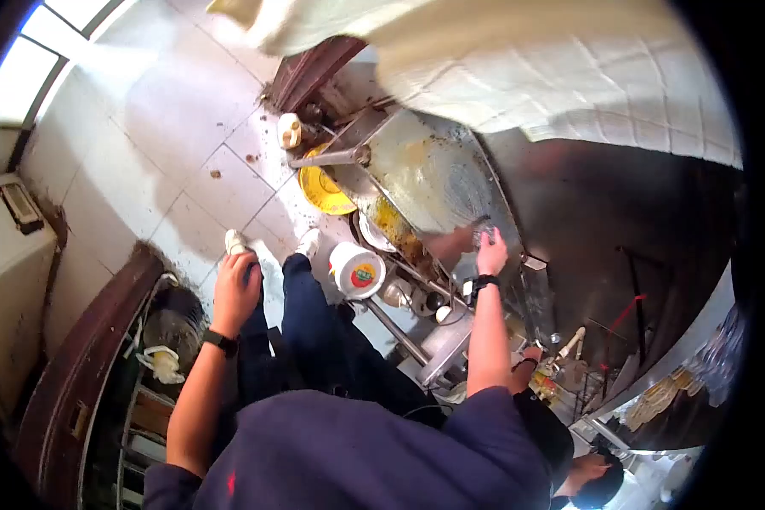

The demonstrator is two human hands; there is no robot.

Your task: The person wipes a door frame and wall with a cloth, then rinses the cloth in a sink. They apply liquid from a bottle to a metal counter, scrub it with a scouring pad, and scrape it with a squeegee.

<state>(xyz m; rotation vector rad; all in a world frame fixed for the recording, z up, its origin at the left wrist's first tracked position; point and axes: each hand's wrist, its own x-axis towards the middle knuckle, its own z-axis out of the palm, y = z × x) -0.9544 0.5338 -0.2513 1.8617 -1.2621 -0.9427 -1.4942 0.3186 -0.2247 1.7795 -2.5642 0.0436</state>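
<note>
My right hand (pixel 492 253) is closed round a small mesh-like scouring pad (pixel 483 228), pressed on a wet, soiled metal surface (pixel 438 166). Swirl marks show on the metal just above the pad. My left hand (pixel 236 289) hangs over my left leg, away from the metal surface; its fingers are bent and a small dark patch shows beside them, too small to name. A dark band is on each wrist.
A white bucket (pixel 357 270) and a yellow basin (pixel 323 189) stand on the tiled floor beside the metal surface. A pale cloth (pixel 561 68) hangs above. At the lower right, another person's hand (pixel 588 467) shows near cluttered items.
</note>
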